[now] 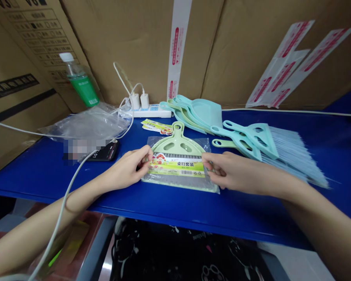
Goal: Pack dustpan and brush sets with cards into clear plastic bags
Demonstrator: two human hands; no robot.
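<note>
Green brush set (178, 136) lies flat on the blue desk (163, 205)

My left hand (136, 164) pinches the left edge of its clear bag (212, 185), my right hand (229, 170) the right edge. A printed label (185, 164) runs across the middle. Long-bristled brushes (292, 148) lie off to the right, stacked dustpans (209, 113) just behind.

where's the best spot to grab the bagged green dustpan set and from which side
Probably by the handle of the bagged green dustpan set, coming from above, fingers closing across its left and right sides: it is narrow, ends in a loop and points away from the person, past the bag's far edge. The left hand and right hand are at the bag's sides.
</note>
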